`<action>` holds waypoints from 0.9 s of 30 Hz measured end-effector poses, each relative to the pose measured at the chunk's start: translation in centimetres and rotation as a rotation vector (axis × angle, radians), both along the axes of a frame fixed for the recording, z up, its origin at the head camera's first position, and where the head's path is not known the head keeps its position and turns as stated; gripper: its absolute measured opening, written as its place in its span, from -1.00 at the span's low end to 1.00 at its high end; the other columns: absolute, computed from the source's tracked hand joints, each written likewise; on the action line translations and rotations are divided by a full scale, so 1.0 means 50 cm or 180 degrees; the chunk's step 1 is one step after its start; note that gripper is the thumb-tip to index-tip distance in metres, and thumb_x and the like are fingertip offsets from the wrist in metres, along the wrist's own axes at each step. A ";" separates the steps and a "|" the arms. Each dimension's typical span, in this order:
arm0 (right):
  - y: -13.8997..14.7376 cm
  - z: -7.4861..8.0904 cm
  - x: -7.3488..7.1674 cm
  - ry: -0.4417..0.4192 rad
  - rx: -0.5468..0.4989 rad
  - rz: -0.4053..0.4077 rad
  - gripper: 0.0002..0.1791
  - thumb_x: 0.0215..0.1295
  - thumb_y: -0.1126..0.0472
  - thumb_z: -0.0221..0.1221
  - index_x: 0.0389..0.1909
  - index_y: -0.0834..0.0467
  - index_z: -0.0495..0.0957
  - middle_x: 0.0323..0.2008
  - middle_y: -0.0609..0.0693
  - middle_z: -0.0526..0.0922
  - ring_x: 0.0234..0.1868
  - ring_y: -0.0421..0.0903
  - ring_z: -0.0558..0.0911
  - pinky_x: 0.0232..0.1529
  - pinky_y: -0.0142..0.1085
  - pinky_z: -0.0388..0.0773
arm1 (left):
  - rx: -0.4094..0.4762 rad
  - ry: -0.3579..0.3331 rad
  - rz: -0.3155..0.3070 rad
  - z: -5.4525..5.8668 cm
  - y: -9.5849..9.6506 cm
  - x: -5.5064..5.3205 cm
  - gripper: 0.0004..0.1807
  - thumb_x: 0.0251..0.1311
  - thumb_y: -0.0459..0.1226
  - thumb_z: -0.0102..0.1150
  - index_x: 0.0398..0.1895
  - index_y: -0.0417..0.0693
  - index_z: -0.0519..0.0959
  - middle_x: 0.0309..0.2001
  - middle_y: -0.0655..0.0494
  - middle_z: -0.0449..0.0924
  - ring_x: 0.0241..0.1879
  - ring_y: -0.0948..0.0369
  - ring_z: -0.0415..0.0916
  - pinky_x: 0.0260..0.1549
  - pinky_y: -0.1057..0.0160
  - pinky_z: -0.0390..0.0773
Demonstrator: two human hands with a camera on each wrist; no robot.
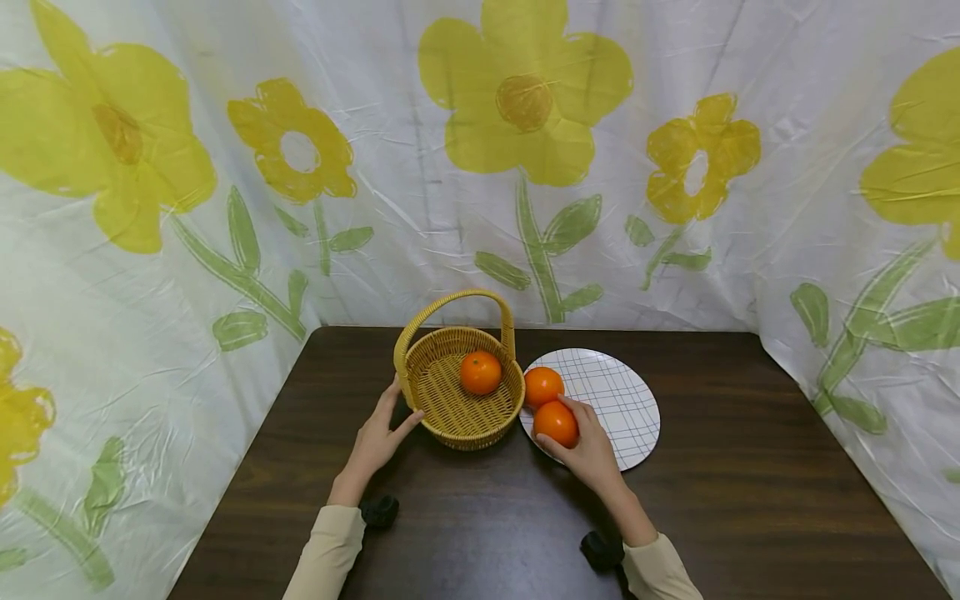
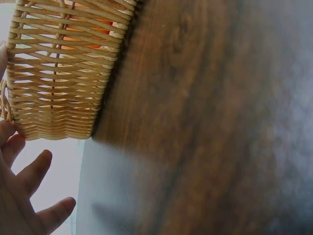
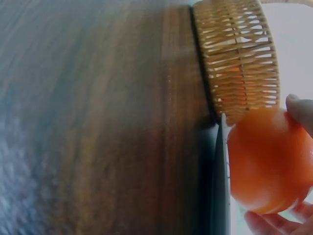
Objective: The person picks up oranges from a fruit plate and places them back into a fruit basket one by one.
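Note:
A yellow wicker basket (image 1: 467, 435) with an arched handle stands on the table, one orange (image 1: 481, 372) inside it. My left hand (image 1: 377, 440) touches the basket's left side with fingers spread; the left wrist view shows straight fingers beside the woven wall (image 2: 58, 93). On the left part of a white plate (image 1: 618, 408) with a blue grid pattern, my right hand (image 1: 591, 446) holds the nearer orange (image 1: 556, 423) between thumb and fingers. Right behind it sits another orange (image 1: 543, 386). In the right wrist view the held orange (image 3: 269, 159) is at the plate's rim, close to the basket.
The dark wooden table (image 1: 750, 467) reaches back to a white curtain (image 1: 405, 208) printed with yellow flowers. The basket's right side lies close to the plate's left edge. A black wrist device (image 1: 379, 512) sits at the left wrist, and another black device (image 1: 602, 552) at the right.

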State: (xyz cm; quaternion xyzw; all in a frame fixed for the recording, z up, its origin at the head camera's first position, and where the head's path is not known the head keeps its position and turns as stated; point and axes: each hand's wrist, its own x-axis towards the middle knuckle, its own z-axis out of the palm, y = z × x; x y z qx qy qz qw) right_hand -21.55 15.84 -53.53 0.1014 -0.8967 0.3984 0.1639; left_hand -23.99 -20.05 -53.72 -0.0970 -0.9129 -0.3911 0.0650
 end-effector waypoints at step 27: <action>-0.014 0.036 -0.009 0.0077 -0.0118 0.0142 -0.24 -0.07 -0.07 0.41 0.19 0.06 0.38 0.03 0.09 0.44 -0.08 0.06 0.54 -0.12 -0.01 0.54 | 0.0005 0.0042 -0.0022 -0.001 0.000 -0.001 -0.19 0.23 0.13 0.01 0.43 0.53 -0.22 0.47 0.36 -0.24 0.33 -0.04 0.15 -0.09 -0.20 0.44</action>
